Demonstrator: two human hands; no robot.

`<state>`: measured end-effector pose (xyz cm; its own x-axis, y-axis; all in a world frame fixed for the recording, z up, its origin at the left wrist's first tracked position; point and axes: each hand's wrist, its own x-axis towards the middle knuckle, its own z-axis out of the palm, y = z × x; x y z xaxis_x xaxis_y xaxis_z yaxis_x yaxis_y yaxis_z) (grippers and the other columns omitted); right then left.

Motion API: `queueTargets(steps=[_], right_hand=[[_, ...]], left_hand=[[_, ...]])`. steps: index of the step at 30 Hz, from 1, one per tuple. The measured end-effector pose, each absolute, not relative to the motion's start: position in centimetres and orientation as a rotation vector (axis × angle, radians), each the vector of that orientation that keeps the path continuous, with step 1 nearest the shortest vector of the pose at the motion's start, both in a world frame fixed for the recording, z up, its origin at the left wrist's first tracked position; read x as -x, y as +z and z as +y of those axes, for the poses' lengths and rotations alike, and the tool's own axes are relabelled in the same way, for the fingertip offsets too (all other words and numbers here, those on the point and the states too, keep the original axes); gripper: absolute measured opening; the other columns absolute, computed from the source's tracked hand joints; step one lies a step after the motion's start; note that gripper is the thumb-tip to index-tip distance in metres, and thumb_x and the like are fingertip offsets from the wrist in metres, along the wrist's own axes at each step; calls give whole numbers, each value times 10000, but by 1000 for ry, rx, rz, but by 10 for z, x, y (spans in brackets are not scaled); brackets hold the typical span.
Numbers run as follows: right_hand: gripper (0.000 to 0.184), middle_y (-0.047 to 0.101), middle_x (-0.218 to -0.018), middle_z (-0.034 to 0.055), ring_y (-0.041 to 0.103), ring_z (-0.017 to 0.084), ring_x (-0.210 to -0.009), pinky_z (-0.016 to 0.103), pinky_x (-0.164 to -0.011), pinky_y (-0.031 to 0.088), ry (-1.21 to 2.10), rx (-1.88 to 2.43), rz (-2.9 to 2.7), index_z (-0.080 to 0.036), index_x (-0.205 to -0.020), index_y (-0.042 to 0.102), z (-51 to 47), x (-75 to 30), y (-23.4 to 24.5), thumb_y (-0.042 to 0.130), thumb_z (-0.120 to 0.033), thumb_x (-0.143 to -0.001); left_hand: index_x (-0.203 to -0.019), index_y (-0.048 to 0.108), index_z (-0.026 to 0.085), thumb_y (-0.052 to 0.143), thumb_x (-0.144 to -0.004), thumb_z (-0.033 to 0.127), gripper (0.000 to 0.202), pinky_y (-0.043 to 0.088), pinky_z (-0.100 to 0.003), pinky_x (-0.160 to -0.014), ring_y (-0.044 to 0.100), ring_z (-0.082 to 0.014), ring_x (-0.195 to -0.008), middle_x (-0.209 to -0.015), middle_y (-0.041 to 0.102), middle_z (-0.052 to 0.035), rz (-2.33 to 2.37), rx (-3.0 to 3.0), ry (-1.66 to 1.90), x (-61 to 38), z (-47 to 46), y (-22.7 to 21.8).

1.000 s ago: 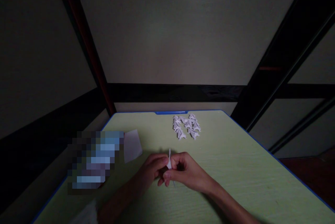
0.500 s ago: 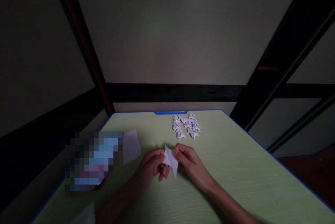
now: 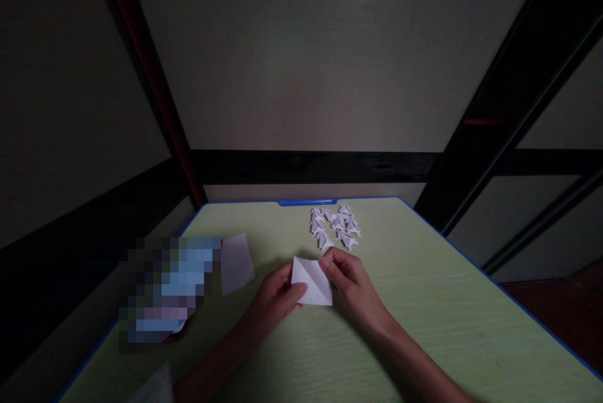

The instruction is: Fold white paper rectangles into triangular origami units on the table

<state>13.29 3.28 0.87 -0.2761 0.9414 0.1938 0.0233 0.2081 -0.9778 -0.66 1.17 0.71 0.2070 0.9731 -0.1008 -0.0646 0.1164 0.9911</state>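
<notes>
A small white square of creased paper [image 3: 315, 285] is held up between my two hands over the table. My left hand [image 3: 276, 293] grips its left side, thumb on the front face and the other fingers behind. At the upper right corner my right hand [image 3: 351, 280] pinches the paper between thumb and fingers. Faint diagonal creases run across the sheet. Beyond my hands several folded white paper figures [image 3: 338, 222] lie grouped on the table. Left of my left hand lies a flat sheet of white paper [image 3: 237, 265].
The pale green table [image 3: 452, 315] has a blue edge and a blue strip [image 3: 308, 203] at its far side. On the left lies a pixelated, blurred object [image 3: 176, 290]. White material [image 3: 155, 384] shows by my left forearm. A wall [image 3: 306, 76] rises behind the table.
The paper in my hands has gone from a pointed, bent shape to a nearly flat square facing me. My right hand has moved slightly up and right, now at the upper corner.
</notes>
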Motion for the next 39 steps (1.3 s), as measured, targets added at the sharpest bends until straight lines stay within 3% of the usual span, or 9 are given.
queueTargets(steps=[6,11,16,22,33,39], right_hand=[[251,352,-517,-43,316,72,-480,184,-427,242,1138,1038,-1682,-150,-568,410,32,-132,5,407,-308,-763],[108,362,-516,-57,323,77,-481,188,-439,241,797,1153,-1744,-159,-657,449,29,-130,5,532,-225,-675],[236,363,-521,-47,343,72,-485,187,-448,274,1152,982,-1808,-158,-600,410,24,-125,5,422,-327,-763],[369,383,-506,-34,384,73,-466,187,-441,286,1435,844,-1780,-156,-576,387,23,-124,1,302,-442,-794],[406,404,-499,-29,424,83,-463,201,-445,330,1502,783,-1769,-161,-564,367,23,-125,2,308,-512,-757],[369,435,-497,-27,445,85,-472,198,-447,335,1483,812,-1791,-156,-574,386,23,-124,2,358,-475,-756]], left_hand=[[-667,556,130,562,-561,259,167,338,-214,-483,478,-121,-534,-555,544,19,1050,-1159,961,8,11,4],[-595,546,111,544,-569,209,102,310,-202,-464,421,-96,-494,-508,492,31,1145,-1287,980,7,11,-5],[-577,540,110,530,-605,220,114,307,-194,-453,407,-87,-487,-499,475,31,1139,-1353,1036,5,8,-2],[-548,526,128,550,-601,361,240,274,-177,-340,379,-56,-345,-434,476,36,972,-1303,917,6,6,-1],[-543,546,112,639,-505,423,327,307,-173,-355,428,-58,-360,-457,515,13,881,-1284,894,9,7,0],[-507,537,119,665,-450,447,357,316,-177,-355,420,-63,-344,-405,491,29,898,-1284,902,9,9,-4]])
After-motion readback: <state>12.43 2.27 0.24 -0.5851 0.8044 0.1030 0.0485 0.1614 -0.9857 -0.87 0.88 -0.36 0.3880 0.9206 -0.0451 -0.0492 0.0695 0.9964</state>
